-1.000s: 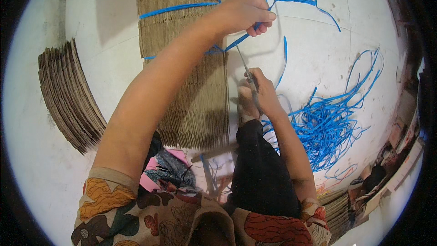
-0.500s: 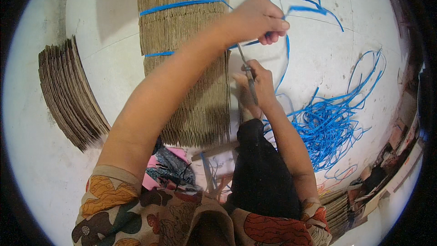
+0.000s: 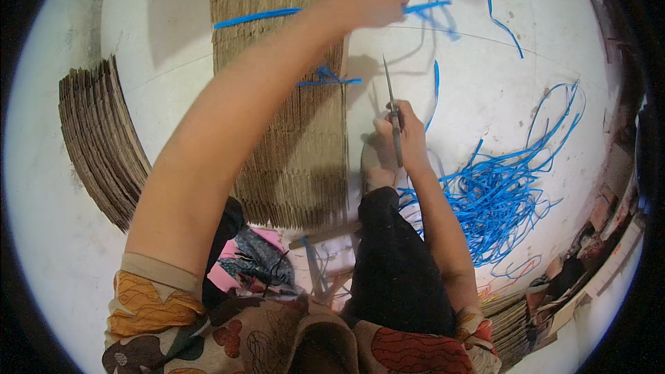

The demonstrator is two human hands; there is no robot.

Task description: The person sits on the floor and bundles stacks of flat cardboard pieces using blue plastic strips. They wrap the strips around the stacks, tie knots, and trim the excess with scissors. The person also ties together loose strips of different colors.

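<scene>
A long stack of brown corrugated cardboard sheets (image 3: 291, 131) lies in front of me, packed on edge. A blue plastic strap (image 3: 256, 18) crosses its far part, and a second blue strap (image 3: 332, 82) with a knot and a short free end lies nearer. My left hand (image 3: 377, 1), smeared by motion, is closed over the stack's far right edge; a piece of blue strap (image 3: 426, 7) sticks out of it. To the right of the stack, my right hand (image 3: 410, 131) holds scissors (image 3: 395, 125) with the blades pointing away from me. Their blades look closed and touch no strap.
A tangled heap of blue strapping (image 3: 495, 201) lies on the floor to the right, with loose strands (image 3: 490, 0) beyond it. A smaller cardboard stack (image 3: 97, 138) stands at the left. My bare foot (image 3: 381, 166) is beside the main stack. More cardboard (image 3: 509, 325) lies at the lower right.
My left hand has moved away and left with the strap. The nearer strap, earlier running to the scissors, now ends short by its knot. The scissors have drawn back slightly to the right.
</scene>
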